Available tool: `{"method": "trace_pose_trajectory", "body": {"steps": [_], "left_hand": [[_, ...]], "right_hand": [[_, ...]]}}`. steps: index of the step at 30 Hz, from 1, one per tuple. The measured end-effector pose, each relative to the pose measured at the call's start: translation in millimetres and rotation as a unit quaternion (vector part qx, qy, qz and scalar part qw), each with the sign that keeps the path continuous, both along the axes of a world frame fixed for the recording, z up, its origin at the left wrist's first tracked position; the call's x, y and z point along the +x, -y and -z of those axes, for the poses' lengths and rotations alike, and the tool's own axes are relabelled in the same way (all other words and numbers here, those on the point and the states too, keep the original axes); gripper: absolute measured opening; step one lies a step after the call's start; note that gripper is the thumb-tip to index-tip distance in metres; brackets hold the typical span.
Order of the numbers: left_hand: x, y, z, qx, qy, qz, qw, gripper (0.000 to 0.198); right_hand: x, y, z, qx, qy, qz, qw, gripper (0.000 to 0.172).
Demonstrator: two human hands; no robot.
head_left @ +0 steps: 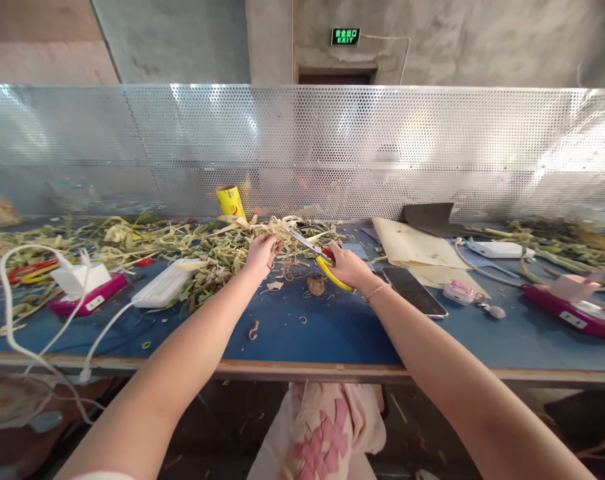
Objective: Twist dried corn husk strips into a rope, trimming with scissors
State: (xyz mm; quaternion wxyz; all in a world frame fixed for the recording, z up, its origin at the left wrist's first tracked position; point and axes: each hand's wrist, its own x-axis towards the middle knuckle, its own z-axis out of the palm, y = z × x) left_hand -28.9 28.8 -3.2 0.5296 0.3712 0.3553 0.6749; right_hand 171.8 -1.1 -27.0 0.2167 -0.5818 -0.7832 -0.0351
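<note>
My right hand [351,267] grips scissors with yellow and red handles [327,270]. The blades point up and left, slightly parted, at the pale dry plant stalks [285,230]. Closed in a pinch, my left hand [263,255] holds the near end of these stalks, just left of the blades; its fingertips partly hide what is between them. Below the scissors lies a round brown bulb-like piece [316,285] on the blue tabletop [282,333]. Thin curled scraps [253,330] are scattered in front of it.
Dried leaves [217,267] are heaped left and behind. A yellow roll [230,201] stands by the perforated metal screen [302,147]. To the right are a phone [415,292], brown paper [412,243], a pink case [460,292] and a power strip [572,310]. White cables [5,287] hang left.
</note>
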Motion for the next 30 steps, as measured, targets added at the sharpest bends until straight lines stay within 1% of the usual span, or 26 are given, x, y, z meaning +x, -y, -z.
{"method": "trace_pose_trajectory", "body": {"steps": [7, 12, 15, 19, 30], "left_hand": [[-1.1, -3.5, 4.2, 0.02, -0.039, 0.029, 0.999, 0.018], [-0.4, -3.1, 5.4, 0.031, -0.045, 0.047, 0.997, 0.017], [-0.1, -2.9, 6.2, 0.037, -0.051, 0.058, 0.996, 0.015], [-0.7, -4.2, 7.7, 0.048, -0.046, 0.062, 0.996, 0.015], [-1.8, -7.8, 11.0, 0.063, -0.049, 0.076, 0.994, 0.015]], "right_hand": [[-0.7, 1.8, -1.6, -0.009, 0.002, -0.014, 1.0, 0.033], [-1.3, 2.1, -4.0, -0.02, -0.002, -0.02, 1.0, 0.027], [-0.5, 1.3, -3.7, -0.022, -0.007, -0.024, 0.999, 0.027], [-1.1, 1.0, -3.1, -0.019, -0.025, -0.034, 0.999, 0.028], [-1.8, 0.9, -4.0, -0.038, -0.057, -0.055, 0.996, 0.021]]}}
